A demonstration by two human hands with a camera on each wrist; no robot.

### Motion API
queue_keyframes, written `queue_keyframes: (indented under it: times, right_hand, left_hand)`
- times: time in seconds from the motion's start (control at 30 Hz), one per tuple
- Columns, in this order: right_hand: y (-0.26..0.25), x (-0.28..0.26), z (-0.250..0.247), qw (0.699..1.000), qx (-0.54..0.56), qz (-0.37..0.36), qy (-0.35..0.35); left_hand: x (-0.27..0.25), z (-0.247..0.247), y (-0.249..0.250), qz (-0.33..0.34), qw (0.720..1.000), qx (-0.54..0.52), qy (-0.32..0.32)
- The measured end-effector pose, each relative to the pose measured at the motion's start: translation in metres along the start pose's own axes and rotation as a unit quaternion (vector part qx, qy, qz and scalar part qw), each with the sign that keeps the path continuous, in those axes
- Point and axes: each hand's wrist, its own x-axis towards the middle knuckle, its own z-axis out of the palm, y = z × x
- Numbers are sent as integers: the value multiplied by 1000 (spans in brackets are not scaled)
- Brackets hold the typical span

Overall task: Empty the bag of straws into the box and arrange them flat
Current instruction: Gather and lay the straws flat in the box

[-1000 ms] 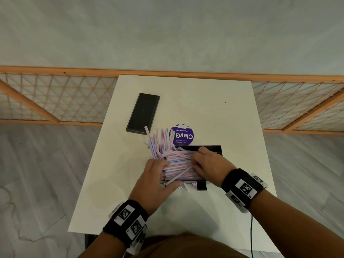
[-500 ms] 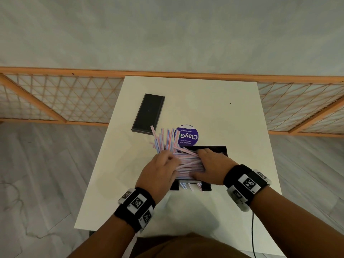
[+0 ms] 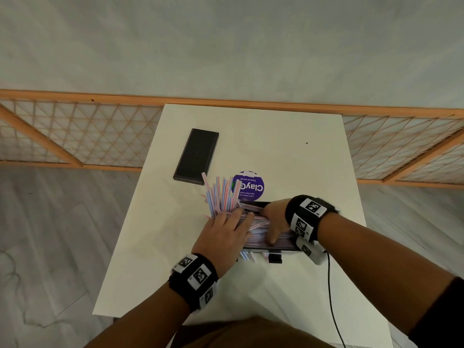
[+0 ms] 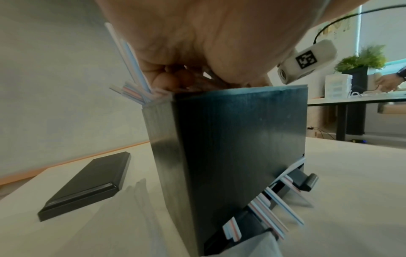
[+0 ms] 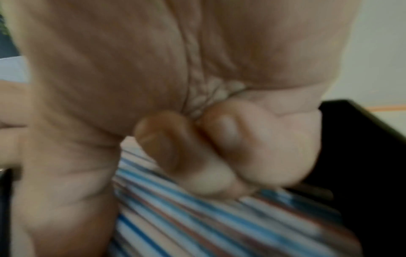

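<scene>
A black box (image 3: 254,204) stands near the middle of the white table (image 3: 276,136), heaped with pink-and-blue striped straws (image 3: 223,194). At its left end several straws stick up and fan out. My left hand (image 3: 226,227) lies over that end, its fingers pressing down on the pile. My right hand (image 3: 272,219) is inside the box at the right, fingers curled into the straws (image 5: 197,217) and thumb on the near side. From the left wrist the box (image 4: 230,147) looks tall, with straws (image 4: 131,69) rising beside my fingers. No bag is visible.
The black lid (image 3: 197,155) lies flat at the back left, also in the left wrist view (image 4: 87,182). A purple round sticker (image 3: 248,187) sits behind the box. Loose straws (image 3: 247,256) poke out under its near side. A black cable (image 3: 331,297) hangs off my right wrist.
My left hand has slid further onto the left end of the pile. My right hand has turned and dug deeper into the straws at the right, flattening the heap.
</scene>
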Motion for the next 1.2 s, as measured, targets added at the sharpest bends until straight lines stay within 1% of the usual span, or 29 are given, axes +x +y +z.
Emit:
queue_keyframes:
  times: [0.07,0.17,0.3,0.37,0.43,0.53,0.67,0.8,0.87,0.93,1.03,1.2]
  right_hand:
    - [-3,-4,-1,999,-21,2,33]
    - [-2,-18,1,994,-27,-18,109]
    - [0,-38,8,981,13,-52,186]
    - [-1,-46,9,974,19,-65,216]
    - [-3,-52,11,972,4,-74,222]
    - [-9,-51,15,983,-6,-62,170]
    - [-9,-39,8,997,-12,-32,74]
    - [-8,-24,-2,999,-13,-32,-32]
    - [-9,-18,-4,997,-4,-41,-68]
    - [-8,-14,-5,995,18,-52,-81]
    - [-8,-14,-3,993,45,-69,-84]
    - [-3,-22,-2,987,106,-103,-57]
  left_hand:
    - [-1,-5,-4,-12,1000,-5,20]
    - [-6,-8,-12,-25,999,-18,38]
    - [-13,-9,-13,-30,999,-3,20]
    - [-17,-10,-10,-33,999,8,21]
    - [-17,-11,-8,-33,999,8,33]
    - [-15,-9,-3,-14,999,7,35]
    - [-17,-1,2,11,1000,-2,2]
    - [-12,-3,-1,28,999,-13,-11]
    - [-9,-5,-5,37,999,-18,-24]
    - [-5,-5,-9,50,998,-17,-43]
    - [1,-5,-16,67,996,-24,-62]
    - [6,-8,-22,92,994,-30,-57]
